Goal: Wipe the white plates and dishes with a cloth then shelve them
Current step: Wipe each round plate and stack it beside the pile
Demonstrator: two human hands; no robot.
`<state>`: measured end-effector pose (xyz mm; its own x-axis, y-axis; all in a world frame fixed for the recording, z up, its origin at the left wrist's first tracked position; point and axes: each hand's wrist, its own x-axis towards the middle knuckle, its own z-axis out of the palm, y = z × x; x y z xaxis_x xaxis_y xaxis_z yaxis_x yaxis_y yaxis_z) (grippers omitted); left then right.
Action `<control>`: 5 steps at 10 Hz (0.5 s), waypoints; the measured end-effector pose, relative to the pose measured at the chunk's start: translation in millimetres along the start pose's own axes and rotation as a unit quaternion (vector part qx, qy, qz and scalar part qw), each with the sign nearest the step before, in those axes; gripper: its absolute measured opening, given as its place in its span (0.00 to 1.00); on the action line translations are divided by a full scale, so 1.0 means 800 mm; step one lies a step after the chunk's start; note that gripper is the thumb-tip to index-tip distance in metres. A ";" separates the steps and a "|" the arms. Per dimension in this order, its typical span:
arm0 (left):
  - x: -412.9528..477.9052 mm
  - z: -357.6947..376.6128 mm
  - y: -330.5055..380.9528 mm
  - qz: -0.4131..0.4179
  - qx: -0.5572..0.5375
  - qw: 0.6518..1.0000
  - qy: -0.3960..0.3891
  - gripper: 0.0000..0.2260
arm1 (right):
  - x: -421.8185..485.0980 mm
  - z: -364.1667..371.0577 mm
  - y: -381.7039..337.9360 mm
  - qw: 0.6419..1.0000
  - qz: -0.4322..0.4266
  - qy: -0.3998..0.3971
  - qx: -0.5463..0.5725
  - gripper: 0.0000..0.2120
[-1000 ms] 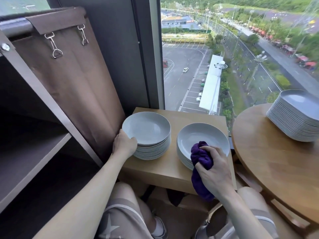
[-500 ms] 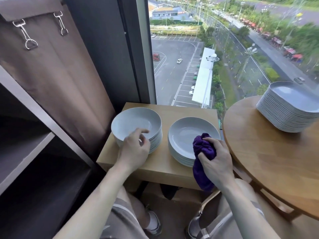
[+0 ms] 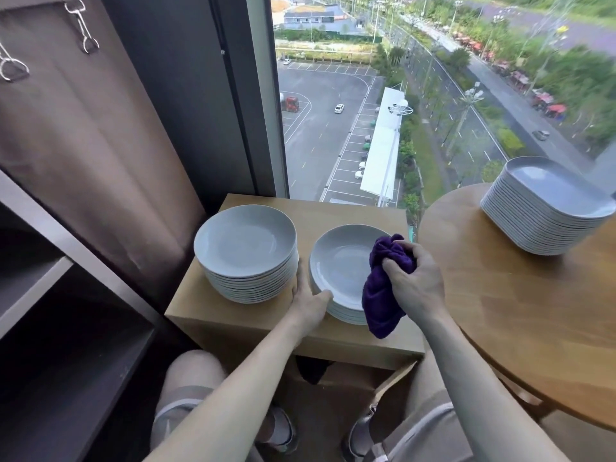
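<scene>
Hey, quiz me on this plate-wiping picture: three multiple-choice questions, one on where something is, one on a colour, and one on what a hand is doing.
1. Where does the stack of square dishes stand?
A) in a drawer
B) on the round table
C) in a sink

2. What colour is the cloth?
A) white
B) green
C) purple

3. What is the right hand doing?
A) gripping the cloth
B) lying flat and empty
C) lifting a cup

Answers:
1 B: the stack sits at the round table's far side, near the window.
2 C: it is deep purple against the pale dishes.
3 A: its fingers are curled round the bunched cloth above the right-hand round plates.
</scene>
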<state>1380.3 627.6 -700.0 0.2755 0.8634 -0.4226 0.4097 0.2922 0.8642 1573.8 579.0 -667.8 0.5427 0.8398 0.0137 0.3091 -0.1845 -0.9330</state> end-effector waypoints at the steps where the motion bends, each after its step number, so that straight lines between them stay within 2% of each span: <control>1: 0.012 -0.002 -0.012 -0.004 -0.027 1.000 -0.006 0.44 | 0.016 0.021 0.008 0.994 -0.018 -0.033 -0.104 0.22; 2: 0.022 -0.002 -0.017 0.020 -0.019 0.999 -0.018 0.43 | 0.024 0.045 0.014 0.985 -0.027 -0.044 -0.163 0.25; 3: 0.019 -0.001 -0.012 0.032 -0.011 0.999 -0.033 0.45 | 0.036 0.061 0.011 0.982 -0.023 -0.021 -0.185 0.24; 4: 0.026 -0.001 -0.023 0.041 -0.020 0.998 -0.031 0.46 | 0.052 0.075 0.007 0.986 -0.015 0.000 -0.167 0.24; 5: 0.034 -0.003 -0.033 0.025 -0.043 0.998 -0.044 0.44 | 0.062 0.094 0.005 0.988 -0.029 -0.029 -0.151 0.25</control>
<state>1375.1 644.3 -733.7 0.3706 0.8395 -0.3973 0.3190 0.2867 0.9034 1543.2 658.1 -698.2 0.4741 0.8798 0.0357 0.5620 -0.2711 -0.7815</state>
